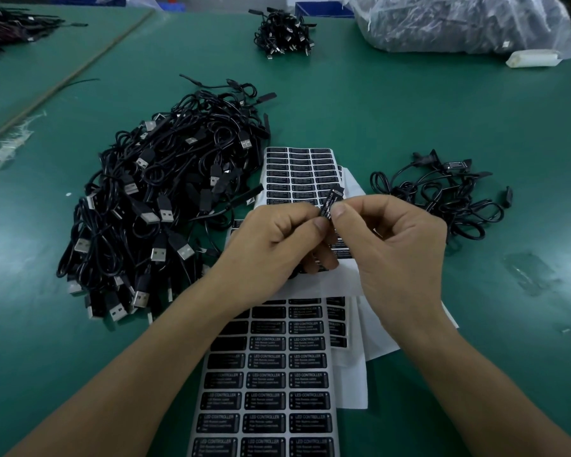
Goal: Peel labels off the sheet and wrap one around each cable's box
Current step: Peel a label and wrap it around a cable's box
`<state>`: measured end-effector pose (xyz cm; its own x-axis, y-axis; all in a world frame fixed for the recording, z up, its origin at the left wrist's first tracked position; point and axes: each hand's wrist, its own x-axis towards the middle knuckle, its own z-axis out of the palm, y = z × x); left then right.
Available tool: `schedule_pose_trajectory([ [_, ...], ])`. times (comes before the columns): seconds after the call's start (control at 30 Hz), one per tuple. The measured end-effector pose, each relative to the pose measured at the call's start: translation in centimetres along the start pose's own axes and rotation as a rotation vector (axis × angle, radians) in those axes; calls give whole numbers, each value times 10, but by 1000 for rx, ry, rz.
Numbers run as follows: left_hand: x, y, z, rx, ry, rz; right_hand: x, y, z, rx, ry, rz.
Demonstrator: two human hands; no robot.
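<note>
Box [332, 199] is pinched in grip of left hand [271, 242] and right hand [396, 249]; label sheets [267, 377] are partly hidden beneath them; cable pile [159, 206] is heaped alongside.

Black white-lettered labels [265, 378], black cables [165, 206], green table [409, 110].

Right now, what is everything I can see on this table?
big cable pile: one, black with silver plugs, left of the sheets.
small cable pile: one, black, right of the hands.
far cable bundle: one, black, far middle.
label sheets: several, black labels on white backing, overlapping in the middle.
cable box: one, black, label on it, held above the sheets.
plastic bag: one, clear, far right.
table: one, green.
left hand: one, pinches the cable box.
right hand: one, pinches the cable box.
</note>
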<state>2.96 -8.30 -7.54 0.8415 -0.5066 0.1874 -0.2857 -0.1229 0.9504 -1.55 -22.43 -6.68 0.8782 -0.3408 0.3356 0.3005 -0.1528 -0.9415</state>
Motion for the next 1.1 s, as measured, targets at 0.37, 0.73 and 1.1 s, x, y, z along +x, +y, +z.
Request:
schedule_pose_trajectory([
  [0.37,1,-1,1,19,14,12,-3,0,-1,-71,38,-47],
  [0.73,0,-5,1,87,-4,11,2,10,-2,11,-41,-7],
  [1.1,-1,10,-1,351,365,313,0,5,-3,101,-176,4],
])
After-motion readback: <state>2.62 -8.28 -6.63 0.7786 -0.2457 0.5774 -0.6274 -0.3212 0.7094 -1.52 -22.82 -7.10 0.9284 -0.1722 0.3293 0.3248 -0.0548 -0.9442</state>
